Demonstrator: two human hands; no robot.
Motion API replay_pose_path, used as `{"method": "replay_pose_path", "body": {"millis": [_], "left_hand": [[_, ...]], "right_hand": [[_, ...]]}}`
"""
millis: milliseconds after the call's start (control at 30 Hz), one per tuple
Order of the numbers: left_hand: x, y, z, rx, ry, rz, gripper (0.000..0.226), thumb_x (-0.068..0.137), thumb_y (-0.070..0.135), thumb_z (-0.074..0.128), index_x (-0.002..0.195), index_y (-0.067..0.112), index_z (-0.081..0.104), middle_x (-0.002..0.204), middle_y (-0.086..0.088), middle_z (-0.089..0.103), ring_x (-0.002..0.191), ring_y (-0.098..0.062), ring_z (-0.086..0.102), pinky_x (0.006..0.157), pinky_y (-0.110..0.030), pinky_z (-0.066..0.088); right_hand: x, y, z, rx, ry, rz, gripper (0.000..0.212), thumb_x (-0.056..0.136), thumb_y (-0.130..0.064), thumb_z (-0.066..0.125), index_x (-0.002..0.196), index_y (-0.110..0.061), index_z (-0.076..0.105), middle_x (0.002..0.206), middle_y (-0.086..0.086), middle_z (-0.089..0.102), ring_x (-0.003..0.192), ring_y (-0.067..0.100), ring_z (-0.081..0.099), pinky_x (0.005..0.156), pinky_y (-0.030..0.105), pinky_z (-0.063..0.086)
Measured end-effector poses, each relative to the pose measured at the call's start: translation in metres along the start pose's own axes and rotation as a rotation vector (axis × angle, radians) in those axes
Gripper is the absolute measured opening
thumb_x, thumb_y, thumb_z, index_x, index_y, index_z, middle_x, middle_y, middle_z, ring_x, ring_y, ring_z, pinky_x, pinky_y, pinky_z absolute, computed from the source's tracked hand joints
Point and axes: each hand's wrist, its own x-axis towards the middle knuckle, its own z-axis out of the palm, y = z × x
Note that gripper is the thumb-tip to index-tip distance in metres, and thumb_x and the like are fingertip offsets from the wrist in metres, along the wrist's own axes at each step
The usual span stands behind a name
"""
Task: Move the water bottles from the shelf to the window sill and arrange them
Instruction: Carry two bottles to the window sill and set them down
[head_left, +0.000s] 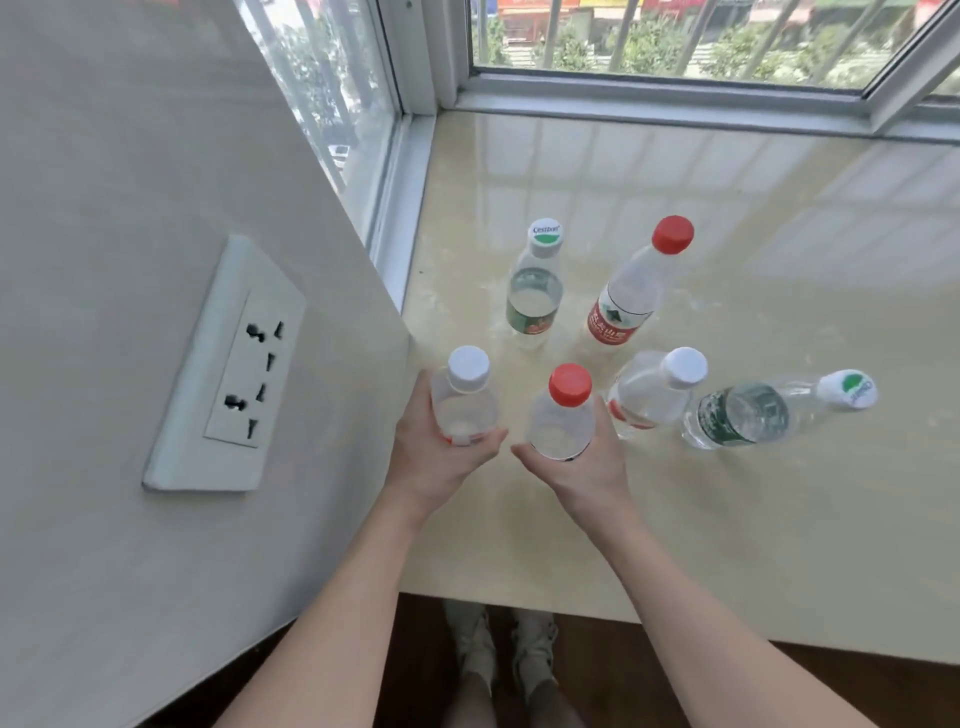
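Left hand (441, 457) fingers curl round white-cap bottle (465, 395); right hand (576, 467) fingers curl round red-cap bottle (561, 415). Both over window sill (727, 519), front-left. Risk: right knuckles knock close neighbour bottle (649, 395), toppling it.

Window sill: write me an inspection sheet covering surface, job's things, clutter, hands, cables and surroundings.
Surface: sill, pale and glossy, reflecting the window.
Job's things: six bottles. The white-cap bottle and red-cap bottle are in hand. The green-label bottle, red-label bottle, second white-cap bottle and far-right bottle stand free.
Clutter: nothing seen.
Hands: left hand grips the white-cap bottle; right hand grips the red-cap bottle.
Cables: nothing seen.
Surroundings: window behind, socket on the left wall, shoes below.
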Motion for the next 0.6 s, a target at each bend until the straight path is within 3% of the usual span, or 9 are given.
{"method": "replay_pose_path", "body": {"millis": [167, 267, 333, 400, 500, 600], "left_hand": [[0.008, -0.020, 0.003, 0.027, 0.013, -0.003, 0.067, 0.060, 0.029, 0.090, 0.117, 0.023, 0.055, 0.106, 0.001, 0.067, 0.102, -0.024, 0.066, 0.090, -0.053, 0.054], [0.009, -0.021, 0.006, 0.031, 0.006, 0.003, 0.069, 0.062, 0.018, 0.092, 0.119, 0.022, 0.055, 0.109, 0.007, 0.067, 0.102, -0.011, 0.064, 0.089, -0.031, 0.055], [0.008, -0.021, 0.006, 0.045, -0.005, 0.020, 0.072, 0.061, 0.022, 0.091, 0.122, 0.020, 0.054, 0.111, 0.008, 0.066, 0.103, -0.009, 0.063, 0.087, -0.021, 0.051], [0.005, -0.021, 0.005, 0.078, -0.012, 0.026, 0.074, 0.059, 0.029, 0.090, 0.123, 0.022, 0.055, 0.112, 0.010, 0.066, 0.104, -0.009, 0.063, 0.087, -0.018, 0.050], [0.000, -0.022, 0.004, 0.180, 0.002, 0.049, 0.068, 0.061, 0.019, 0.093, 0.117, 0.031, 0.056, 0.107, 0.025, 0.065, 0.100, 0.001, 0.061, 0.083, -0.010, 0.045], [-0.001, -0.020, 0.001, 0.261, 0.030, 0.062, 0.065, 0.063, 0.018, 0.092, 0.107, 0.045, 0.051, 0.103, 0.038, 0.062, 0.095, 0.008, 0.060, 0.080, -0.008, 0.046]], "right_hand": [[0.004, 0.014, 0.003, 0.000, 0.017, -0.025, 0.059, 0.065, -0.023, 0.094, 0.108, -0.036, 0.056, 0.100, -0.014, 0.068, 0.098, 0.012, 0.065, 0.088, 0.032, 0.053], [0.002, 0.022, 0.002, 0.024, 0.008, 0.000, 0.056, 0.062, -0.028, 0.093, 0.105, -0.027, 0.057, 0.097, -0.006, 0.069, 0.093, 0.019, 0.067, 0.087, 0.043, 0.056], [0.000, 0.027, 0.001, 0.038, 0.005, 0.018, 0.057, 0.060, -0.033, 0.091, 0.106, -0.024, 0.059, 0.098, -0.003, 0.070, 0.094, 0.021, 0.068, 0.089, 0.047, 0.056], [-0.003, 0.032, 0.000, 0.039, 0.002, 0.032, 0.059, 0.059, -0.036, 0.091, 0.107, -0.022, 0.061, 0.099, -0.002, 0.072, 0.095, 0.022, 0.069, 0.090, 0.050, 0.056], [-0.005, 0.036, 0.000, 0.017, -0.006, 0.046, 0.057, 0.058, -0.038, 0.091, 0.106, -0.026, 0.062, 0.098, -0.005, 0.072, 0.094, 0.019, 0.069, 0.089, 0.049, 0.056], [-0.005, 0.036, 0.000, -0.014, -0.004, 0.044, 0.052, 0.062, -0.025, 0.095, 0.101, -0.031, 0.062, 0.095, -0.012, 0.071, 0.091, 0.012, 0.068, 0.087, 0.041, 0.057]]}}
